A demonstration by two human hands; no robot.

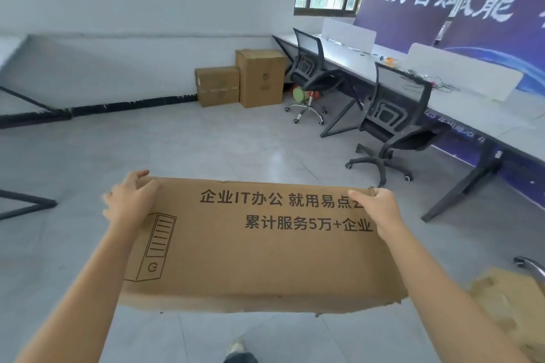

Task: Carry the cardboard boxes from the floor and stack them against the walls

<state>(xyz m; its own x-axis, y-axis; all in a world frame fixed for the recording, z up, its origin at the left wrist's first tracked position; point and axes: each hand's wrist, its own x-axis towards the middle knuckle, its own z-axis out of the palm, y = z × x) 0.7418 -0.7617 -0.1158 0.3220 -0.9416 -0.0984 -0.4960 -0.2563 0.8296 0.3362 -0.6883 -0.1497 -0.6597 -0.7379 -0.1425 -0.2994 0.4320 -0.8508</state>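
Observation:
A wide brown cardboard box [250,253] with black printed characters and a drawing of a computer tower is held up off the floor in front of me. My left hand [129,200] grips its far left corner. My right hand [376,209] grips its far right corner. Two more cardboard boxes stand against the far white wall: a low one [216,85] and a taller one [261,76] right beside it. Another piece of brown cardboard [507,306] lies at the lower right edge of the view.
A long white desk [460,106] runs along the right wall under a blue banner, with two black office chairs [392,127] [309,76] pushed out in front of it. Black table legs [26,203] stand at the left. Grey tiled floor [182,150] lies between me and the far boxes.

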